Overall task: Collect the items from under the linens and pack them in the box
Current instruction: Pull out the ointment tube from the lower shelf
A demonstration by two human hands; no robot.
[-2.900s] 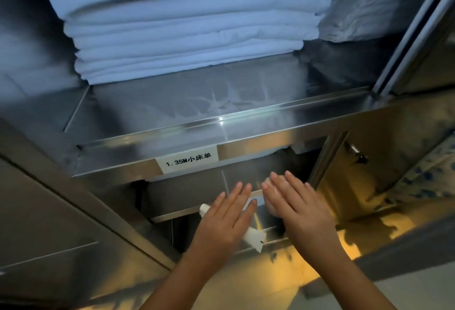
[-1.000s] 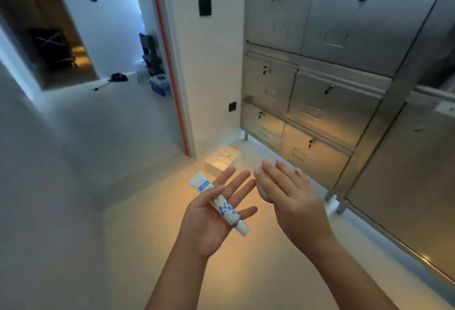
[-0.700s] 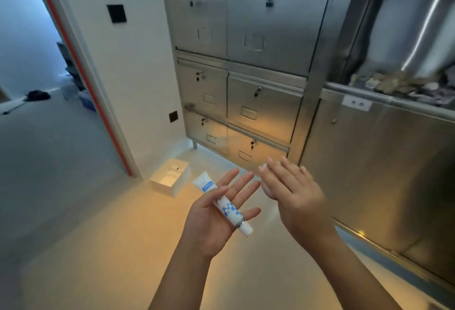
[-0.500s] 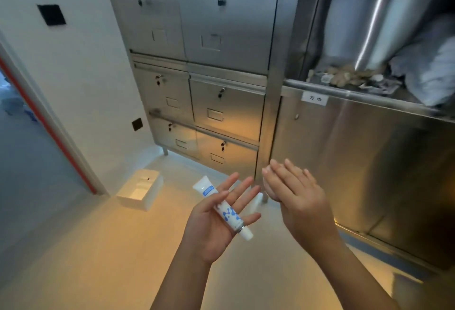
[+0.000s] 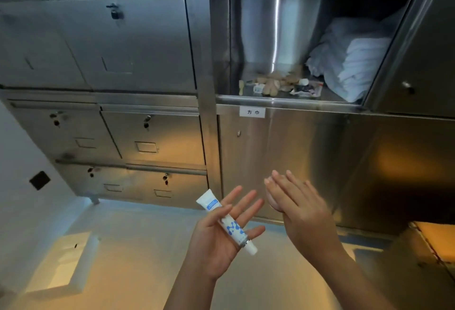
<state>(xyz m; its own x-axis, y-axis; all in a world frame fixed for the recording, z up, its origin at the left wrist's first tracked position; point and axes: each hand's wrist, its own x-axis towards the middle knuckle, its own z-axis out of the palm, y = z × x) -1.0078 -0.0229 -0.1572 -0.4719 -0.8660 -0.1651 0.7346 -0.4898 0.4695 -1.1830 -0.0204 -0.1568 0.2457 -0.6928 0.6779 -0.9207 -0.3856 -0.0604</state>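
Below the open compartment (image 5: 283, 38) of the steel cabinet (image 5: 147, 46), and well in front of it, 2 bare hands are raised side by side, apart from each other; the left hand (image 5: 219, 235) is turned palm up with its 4 fingers straight and spread, and 1 white tube (image 5: 227, 224) with blue print lies slantwise across them, pinned by the thumb laid over its middle; the tube's cap end points down and right past the little finger, its flat end up and left. The right hand (image 5: 304, 213) shows its back, fingers straight and close together; a pale round thing (image 5: 272, 205) peeks out at its palm side, but how it is held is hidden, so I cannot tell the grip. Inside the compartment, at its front edge, lies a scatter of small items (image 5: 278, 85); just right of them sits a heap of folded white linens (image 5: 352, 63). Just beneath the compartment's lip is 1 white label (image 5: 252, 112). Far down and left of the compartment, on the floor (image 5: 138, 248), stands the white box (image 5: 61, 267), open at the top, well apart from both hands.
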